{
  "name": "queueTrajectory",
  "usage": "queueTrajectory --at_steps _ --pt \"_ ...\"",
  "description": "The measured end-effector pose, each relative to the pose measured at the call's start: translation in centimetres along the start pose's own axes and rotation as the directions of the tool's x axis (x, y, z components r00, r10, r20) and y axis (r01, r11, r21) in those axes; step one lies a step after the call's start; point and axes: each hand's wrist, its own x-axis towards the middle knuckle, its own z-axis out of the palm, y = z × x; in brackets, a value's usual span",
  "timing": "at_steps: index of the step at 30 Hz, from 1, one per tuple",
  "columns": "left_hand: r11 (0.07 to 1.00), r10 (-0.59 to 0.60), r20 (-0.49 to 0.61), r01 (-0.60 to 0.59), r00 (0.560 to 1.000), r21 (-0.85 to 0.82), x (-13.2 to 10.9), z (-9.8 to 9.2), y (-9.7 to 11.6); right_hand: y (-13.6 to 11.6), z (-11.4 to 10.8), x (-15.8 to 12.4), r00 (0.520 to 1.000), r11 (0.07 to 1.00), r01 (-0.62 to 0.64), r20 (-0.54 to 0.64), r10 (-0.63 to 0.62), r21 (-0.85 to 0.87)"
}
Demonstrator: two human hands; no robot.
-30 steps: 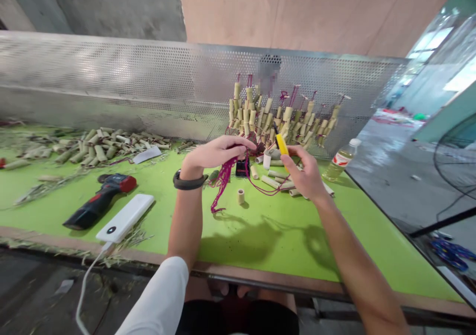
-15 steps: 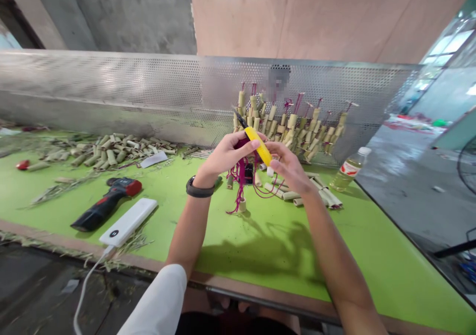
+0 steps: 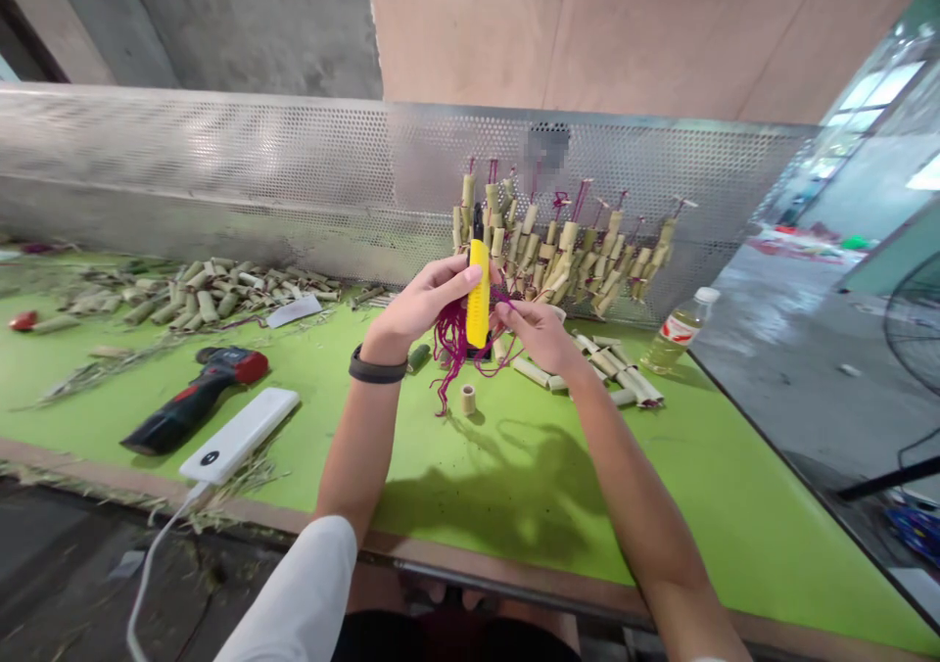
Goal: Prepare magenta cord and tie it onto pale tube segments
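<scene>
My left hand (image 3: 435, 295) is closed around a yellow-handled utility knife (image 3: 478, 295), its dark end pointing up and away from me. A bunch of purple string (image 3: 449, 344) hangs under the same hand. My right hand (image 3: 540, 334) pinches a strand of the purple string between thumb and fingertips, just right of the knife. Below the hands, a short bamboo tube (image 3: 468, 401) stands upright on the green tabletop (image 3: 441, 505). A dark object behind the string is mostly hidden.
Strung bamboo pieces (image 3: 580, 251) lean against the perforated metal panel (image 3: 294, 153). Loose bamboo tubes (image 3: 206, 295) lie at back left, others (image 3: 624, 373) at right near a bottle (image 3: 680, 334). A cordless drill (image 3: 198, 398) and white power bank (image 3: 241, 434) lie at left.
The knife has turned from slanting to nearly upright in my left hand. My right hand has come off its lower end and now pinches string. The view has shifted slightly.
</scene>
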Motion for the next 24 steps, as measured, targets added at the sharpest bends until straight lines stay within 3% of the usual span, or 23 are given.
queueTrajectory --at_steps 5,9,15,19,24 --pt "1.0 -0.014 0.051 0.015 0.999 -0.013 -0.2 -0.6 -0.3 -1.4 -1.9 -0.4 0.998 0.999 0.014 -0.066 -0.017 -0.041" --pt "1.0 -0.007 0.074 0.008 0.997 -0.008 -0.2 -0.7 -0.7 -1.9 -2.4 -0.6 0.999 0.986 0.027 -0.049 -0.019 0.166" --pt "0.999 -0.022 0.141 0.015 0.99 0.052 0.2 0.4 -0.8 -2.3 -2.3 -0.4 0.987 0.924 0.117 -0.142 -0.07 0.363" --pt "0.978 -0.037 0.258 -0.017 0.965 0.206 0.5 1.0 -0.2 -3.3 -2.3 -0.8 0.975 0.951 0.112 -0.215 -0.05 0.289" --pt "0.911 -0.01 0.278 -0.106 0.96 0.399 0.6 1.8 0.6 -4.2 -2.6 -1.2 0.929 0.972 0.086 -0.371 0.001 0.22"
